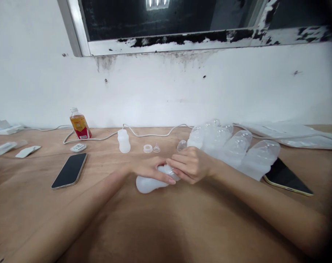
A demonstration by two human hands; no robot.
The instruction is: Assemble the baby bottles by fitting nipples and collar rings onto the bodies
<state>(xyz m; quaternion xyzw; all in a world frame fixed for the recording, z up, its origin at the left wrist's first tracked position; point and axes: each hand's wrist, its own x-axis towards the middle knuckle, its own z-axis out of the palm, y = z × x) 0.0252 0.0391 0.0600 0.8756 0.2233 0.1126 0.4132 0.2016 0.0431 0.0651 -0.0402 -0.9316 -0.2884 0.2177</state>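
White plastic shows between the hands: a translucent held bottle lies tilted over on its side above the worktop, its rounded base pointing left. The left hand is closed over its body, and the right hand pinches its top end with bent fingers, which hide much of that end. The two hands meet there.

Just beyond the hands are a white ring, a small clear teat and, nearer the right hand, a clear dome cap. A similar upright bottle stands beyond the left hand. Past the right hand and forearm lies a cluster of capped bottles, white with clear domes; a dark-screened phone lies partly under it.

Well left of the hands lies another phone, its screen dark. Beyond it are a white square tag with dark printed marks, too small to read, and a drink bottle with a yellow-orange and red label; a barcode shows low on the red part, but the lettering is not legible. A white cable runs behind everything, near the wall.
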